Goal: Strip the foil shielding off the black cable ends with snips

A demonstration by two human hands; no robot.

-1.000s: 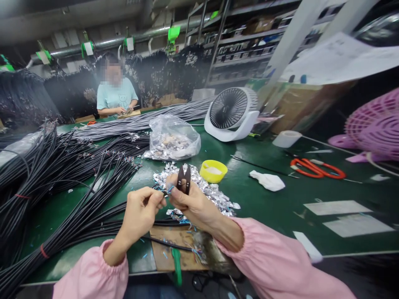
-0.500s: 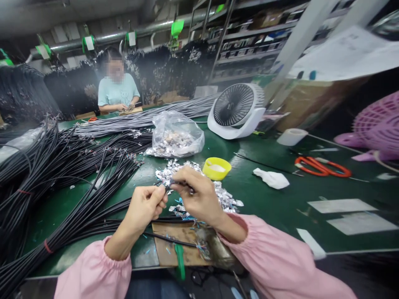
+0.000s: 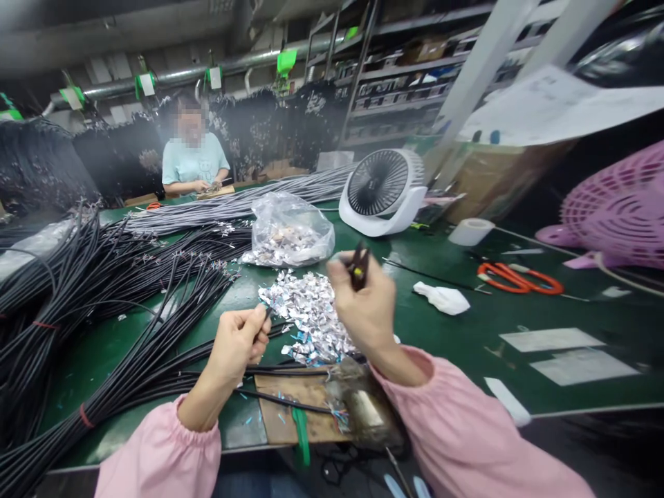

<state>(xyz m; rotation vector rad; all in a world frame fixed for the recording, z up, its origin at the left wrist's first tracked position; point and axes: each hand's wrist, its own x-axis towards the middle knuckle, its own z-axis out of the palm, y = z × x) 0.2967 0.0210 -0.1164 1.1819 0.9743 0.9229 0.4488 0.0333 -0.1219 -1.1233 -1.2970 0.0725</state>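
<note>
My left hand (image 3: 239, 342) is closed, pinching the end of a black cable (image 3: 283, 325) just above the green table (image 3: 456, 346). My right hand (image 3: 366, 304) is raised to the right of it, over the far side of a pile of silver foil scraps (image 3: 306, 315). Its fingers are wrapped round small dark snips (image 3: 357, 266), whose tips point up. A brown board (image 3: 290, 415) with a green strap and wire trimmings lies at the table edge below both hands.
Bundles of black cables (image 3: 104, 304) fill the left of the table, grey cables (image 3: 233, 200) the back. A clear bag of scraps (image 3: 288, 232), a white fan (image 3: 384, 190), a white rag (image 3: 443, 299), tape roll (image 3: 471, 232) and orange scissors (image 3: 521, 278) lie beyond. A person (image 3: 194, 162) works opposite.
My right hand has pulled away from my left hand, rising up and to the right with the snips. The yellow bowl is now hidden behind it. My left hand has barely moved.
</note>
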